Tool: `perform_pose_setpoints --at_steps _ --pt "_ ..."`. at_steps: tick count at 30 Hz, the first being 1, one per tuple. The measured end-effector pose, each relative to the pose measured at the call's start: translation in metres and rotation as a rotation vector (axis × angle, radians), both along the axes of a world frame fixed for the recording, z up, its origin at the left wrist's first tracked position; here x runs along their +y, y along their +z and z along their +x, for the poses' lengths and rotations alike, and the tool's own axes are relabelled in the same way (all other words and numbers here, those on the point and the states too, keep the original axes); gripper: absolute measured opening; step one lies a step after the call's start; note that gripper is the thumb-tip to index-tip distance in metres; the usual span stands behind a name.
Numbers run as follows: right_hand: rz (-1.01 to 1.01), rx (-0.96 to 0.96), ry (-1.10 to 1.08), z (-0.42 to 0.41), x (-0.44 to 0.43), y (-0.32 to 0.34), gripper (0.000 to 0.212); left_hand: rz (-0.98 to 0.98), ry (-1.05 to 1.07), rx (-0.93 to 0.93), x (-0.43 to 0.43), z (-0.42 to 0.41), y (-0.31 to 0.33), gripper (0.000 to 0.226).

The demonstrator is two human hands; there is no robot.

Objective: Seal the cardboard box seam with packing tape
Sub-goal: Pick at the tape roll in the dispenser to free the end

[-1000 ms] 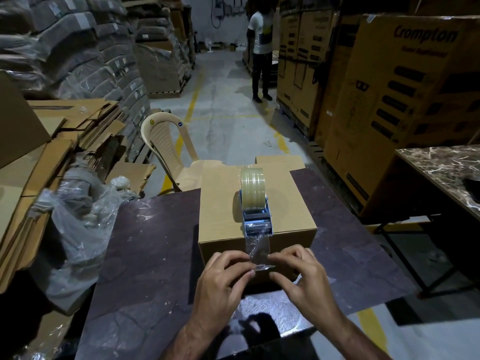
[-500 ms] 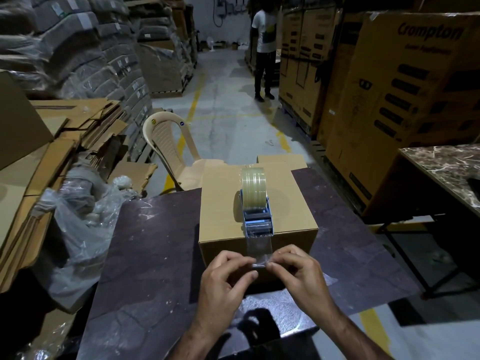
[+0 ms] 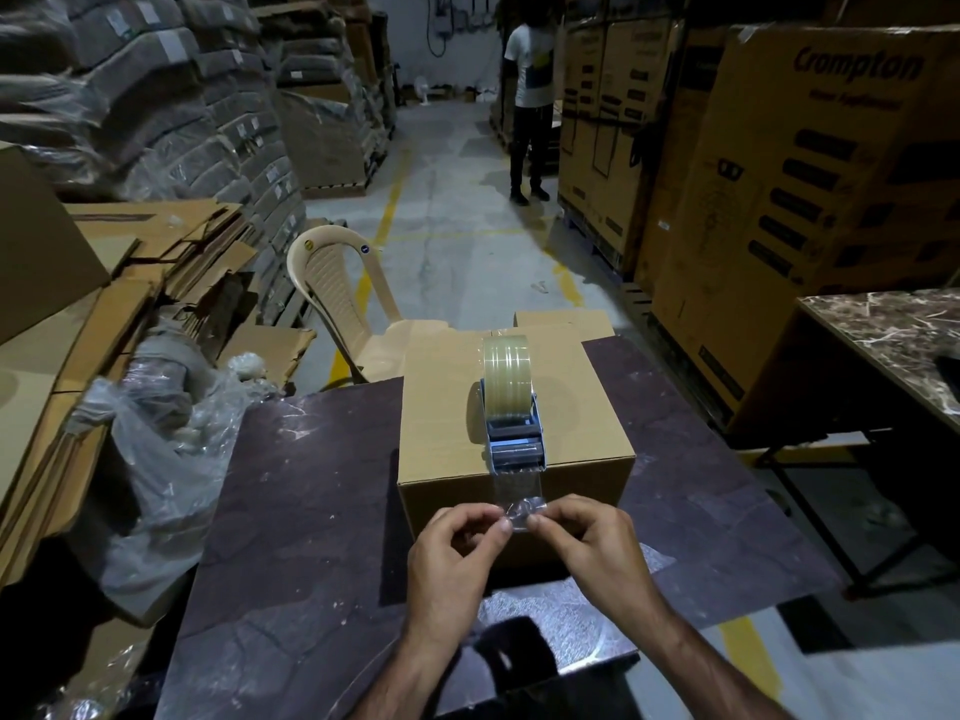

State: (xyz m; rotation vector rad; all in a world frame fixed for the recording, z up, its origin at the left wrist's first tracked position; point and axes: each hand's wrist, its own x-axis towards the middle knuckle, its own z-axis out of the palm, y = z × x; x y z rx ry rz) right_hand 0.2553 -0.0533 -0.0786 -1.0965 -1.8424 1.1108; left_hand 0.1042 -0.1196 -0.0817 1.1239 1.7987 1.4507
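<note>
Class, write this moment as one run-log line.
left hand: pinches tape end | right hand: pinches tape end | tape dispenser: standing on cardboard box | tape end: crumpled

Clear, glossy plastic tape (image 3: 517, 493), crinkled where pinched between the left hand (image 3: 451, 561) and the right hand (image 3: 597, 545). Just beyond both hands, matt, smooth brown cardboard on the box (image 3: 571, 407). On top of it, a shiny, yellowish translucent tape roll (image 3: 505, 358) in a blue dispenser (image 3: 515, 449), plastic or painted metal unclear. Under the hands, a dark tabletop (image 3: 311, 511), scuffed, with a dull sheen. Well left of the left hand, a thin, crumpled, glossy plastic bag (image 3: 156, 459); beyond it, a smooth beige plastic chair (image 3: 332, 272). Well right of the right hand, a polished marble-patterned tabletop (image 3: 893, 324).
</note>
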Motion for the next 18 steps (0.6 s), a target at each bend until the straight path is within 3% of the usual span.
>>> perform_pose_setpoints --at_steps 13,18 --pt "-0.068 0.025 -0.037 -0.0029 -0.0023 0.0045 0.006 -0.023 -0.008 -0.088 0.0044 0.0037 0.0007 0.005" --pt "-0.16 0.083 -0.06 -0.0057 -0.0044 0.0066 0.009 -0.047 0.021 -0.034 0.0058 0.004 0.0016 0.009"
